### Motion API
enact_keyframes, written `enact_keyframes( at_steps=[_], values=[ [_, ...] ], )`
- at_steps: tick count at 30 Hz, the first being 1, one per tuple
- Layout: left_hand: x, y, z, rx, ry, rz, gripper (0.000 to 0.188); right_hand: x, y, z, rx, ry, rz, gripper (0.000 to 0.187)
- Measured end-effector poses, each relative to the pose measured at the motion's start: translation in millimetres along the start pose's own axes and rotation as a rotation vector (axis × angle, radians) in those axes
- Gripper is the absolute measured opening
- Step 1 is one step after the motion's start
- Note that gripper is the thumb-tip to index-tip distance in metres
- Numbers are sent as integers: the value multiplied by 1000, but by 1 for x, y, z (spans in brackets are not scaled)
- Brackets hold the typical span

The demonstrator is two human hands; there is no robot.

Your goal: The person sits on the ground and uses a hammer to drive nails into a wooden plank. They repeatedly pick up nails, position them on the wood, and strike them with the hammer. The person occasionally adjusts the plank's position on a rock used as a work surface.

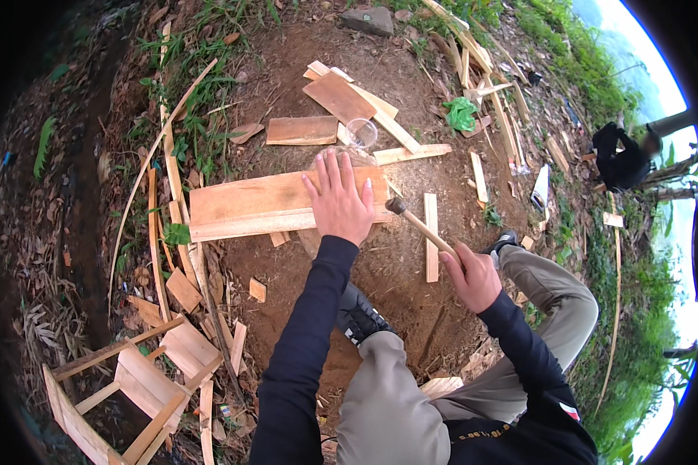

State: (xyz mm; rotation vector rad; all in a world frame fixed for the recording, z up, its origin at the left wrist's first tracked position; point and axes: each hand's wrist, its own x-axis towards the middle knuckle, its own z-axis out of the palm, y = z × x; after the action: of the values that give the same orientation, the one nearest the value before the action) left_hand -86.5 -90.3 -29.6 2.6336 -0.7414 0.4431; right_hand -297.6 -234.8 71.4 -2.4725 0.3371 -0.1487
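My left hand (340,203) lies flat, fingers spread, on the right part of a thick wooden plank (248,200). The plank stretches across in front of me, and a block or stump partly hidden below seems to carry its right part. In my right hand (475,279) is a hammer (425,229), gripped by its light wooden handle. Its dark head stands just beside the plank's right end; whether it touches the wood I cannot tell. Beyond my left fingertips sits a clear round plastic tub (361,133), its contents too small to make out.
Short boards (340,96) lie beyond the plank. A narrow strip (431,240) is right of it. A handsaw (540,188) and green plastic bag (461,114) lie farther right. At lower left stands a wooden frame (143,380). Another person (622,157) sits at far right.
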Motion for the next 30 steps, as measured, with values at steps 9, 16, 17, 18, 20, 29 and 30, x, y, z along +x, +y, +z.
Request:
enact_keyframes(
  at_steps=[9, 16, 17, 18, 20, 29, 30],
  values=[
    [-2, -1, -2, 18, -51, 6, 63, 2, 0, -7, -144, -102, -41, 25],
    [0, 1, 0, 29, -56, 8, 65, 0, 11, 6, -225, -82, -87, 27],
    [0, 4, 0, 28, -50, 13, 65, -1, 18, 8, -326, -147, -35, 27],
    [1, 4, -2, 11, -40, 16, 61, 0, 17, 5, -293, -149, -43, 28],
    [4, -2, -6, 27, -28, 18, 61, 10, -4, -8, -148, -56, -104, 27],
    [2, 6, 2, 36, -53, 15, 65, 3, 30, 6, -243, -124, 53, 29],
    [0, -1, 0, 46, -44, 14, 65, 10, 20, 2, -161, -47, 11, 29]
  ],
)
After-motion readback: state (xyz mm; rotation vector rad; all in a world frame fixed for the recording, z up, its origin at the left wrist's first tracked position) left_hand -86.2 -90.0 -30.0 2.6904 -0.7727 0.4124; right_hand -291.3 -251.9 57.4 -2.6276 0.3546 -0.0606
